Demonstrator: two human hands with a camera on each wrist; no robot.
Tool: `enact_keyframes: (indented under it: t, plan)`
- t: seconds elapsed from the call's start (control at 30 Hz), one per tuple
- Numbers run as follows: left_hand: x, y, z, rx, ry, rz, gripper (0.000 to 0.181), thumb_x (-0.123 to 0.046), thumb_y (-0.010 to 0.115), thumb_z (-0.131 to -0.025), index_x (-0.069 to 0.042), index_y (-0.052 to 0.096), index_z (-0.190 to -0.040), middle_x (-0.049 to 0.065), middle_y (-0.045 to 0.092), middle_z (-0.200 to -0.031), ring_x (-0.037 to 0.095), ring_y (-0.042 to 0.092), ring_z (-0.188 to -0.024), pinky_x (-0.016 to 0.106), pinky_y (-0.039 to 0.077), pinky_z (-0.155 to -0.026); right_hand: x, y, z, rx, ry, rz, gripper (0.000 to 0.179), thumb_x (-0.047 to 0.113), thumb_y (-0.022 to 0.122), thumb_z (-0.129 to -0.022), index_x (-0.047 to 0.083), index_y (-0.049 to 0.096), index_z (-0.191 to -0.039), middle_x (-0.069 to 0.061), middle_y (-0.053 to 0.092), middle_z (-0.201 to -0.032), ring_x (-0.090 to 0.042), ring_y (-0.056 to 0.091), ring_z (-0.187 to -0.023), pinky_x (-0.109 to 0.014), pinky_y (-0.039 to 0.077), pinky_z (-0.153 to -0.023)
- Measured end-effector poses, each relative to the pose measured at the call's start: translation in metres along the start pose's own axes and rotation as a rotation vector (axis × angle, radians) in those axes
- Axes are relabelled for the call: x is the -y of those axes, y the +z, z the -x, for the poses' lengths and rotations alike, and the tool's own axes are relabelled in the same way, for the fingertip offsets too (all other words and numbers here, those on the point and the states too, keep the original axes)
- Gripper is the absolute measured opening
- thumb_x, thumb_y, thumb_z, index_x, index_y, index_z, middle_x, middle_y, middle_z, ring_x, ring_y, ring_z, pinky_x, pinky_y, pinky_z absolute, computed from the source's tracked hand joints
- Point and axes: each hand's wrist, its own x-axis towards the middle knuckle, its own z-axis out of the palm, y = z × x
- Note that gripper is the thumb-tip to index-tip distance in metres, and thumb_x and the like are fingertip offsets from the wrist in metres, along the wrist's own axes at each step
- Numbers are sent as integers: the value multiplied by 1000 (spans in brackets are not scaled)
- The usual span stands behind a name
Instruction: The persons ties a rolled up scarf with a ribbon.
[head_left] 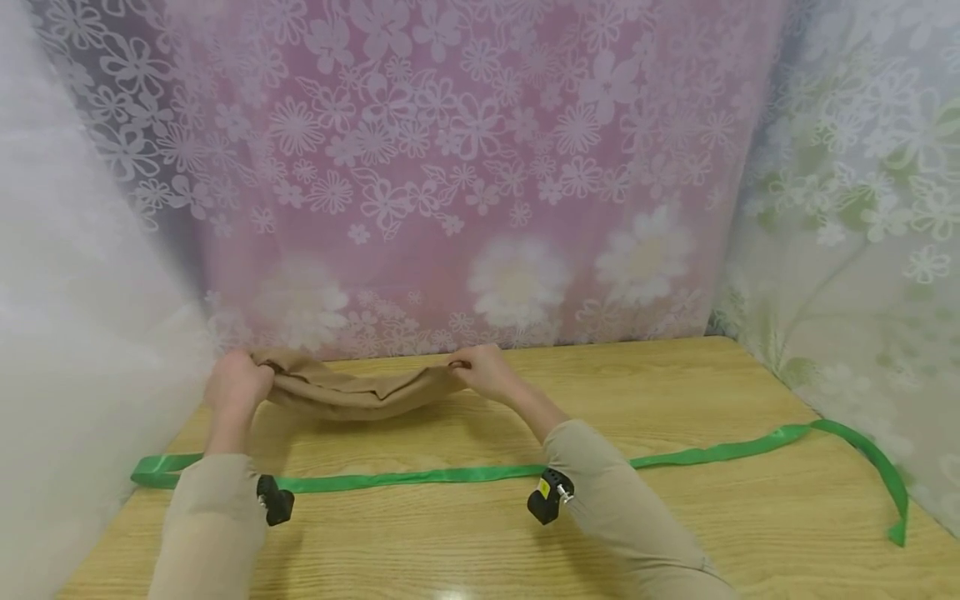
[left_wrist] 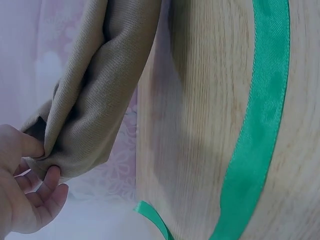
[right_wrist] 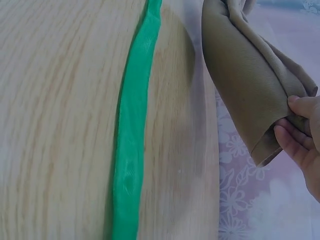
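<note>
A folded brown cloth (head_left: 360, 398) hangs between both hands, sagging in the middle, above the far left part of the table. At its left end my left hand (head_left: 238, 385) grips the fabric; in the left wrist view the thumb and fingers pinch the cloth (left_wrist: 105, 90) at a folded corner. My right hand (head_left: 486, 372) pinches the other end, and the right wrist view shows thumb and fingertips on the layered edge of the cloth (right_wrist: 250, 75). A green ribbon (head_left: 450, 475) lies across the table, nearer to me than the cloth, passing under both forearms.
The wood-grain table (head_left: 675, 392) meets a pink flowered curtain (head_left: 480, 167) at its far edge. A whitish sheet (head_left: 90, 292) stands on the left and a flowered one (head_left: 855, 250) on the right. Ribbon ends curl near both side edges. Small black devices sit on both wrists.
</note>
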Motion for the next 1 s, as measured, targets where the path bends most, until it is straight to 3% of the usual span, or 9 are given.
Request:
enact_keyframes:
  t: [0.27,0.43,0.5,0.77,1.0]
  plan:
    - [-8,5,0,-32,58,3,35,-11,36,-87,10,52,-109,33,51,-109,44,53,-88,42,43,-59,-8,-11,7,-8,36,-9,20,8,55,-93,5,67,-109,-9,67,-102,-17,63,-82,-27,50,-69]
    - [-14,6,-2,-41,99,-22,48,-8,34,-87,8,41,-132,35,46,-121,49,49,-99,46,45,-63,-11,-17,10,-43,14,0,20,7,54,-93,4,67,-108,-9,67,-102,-16,63,-82,-27,50,-68]
    - [-16,7,-2,-44,107,-30,49,-7,35,-87,7,39,-134,35,46,-122,50,48,-102,50,45,-66,-12,-19,11,-54,-6,7,19,7,54,-93,4,67,-107,-10,67,-101,-18,64,-84,-27,51,-70]
    - [-26,13,2,-32,162,-3,42,-6,36,-88,11,45,-125,34,49,-116,49,50,-99,51,46,-68,-14,-25,20,-70,-18,-11,18,4,55,-92,1,67,-105,-12,68,-99,-20,65,-84,-28,52,-69]
    - [-38,15,5,-31,184,-5,42,-6,35,-88,9,46,-125,33,52,-114,46,54,-91,43,46,-58,-19,-36,25,-82,10,7,20,4,54,-92,0,67,-106,-14,67,-100,-20,64,-80,-29,51,-67]
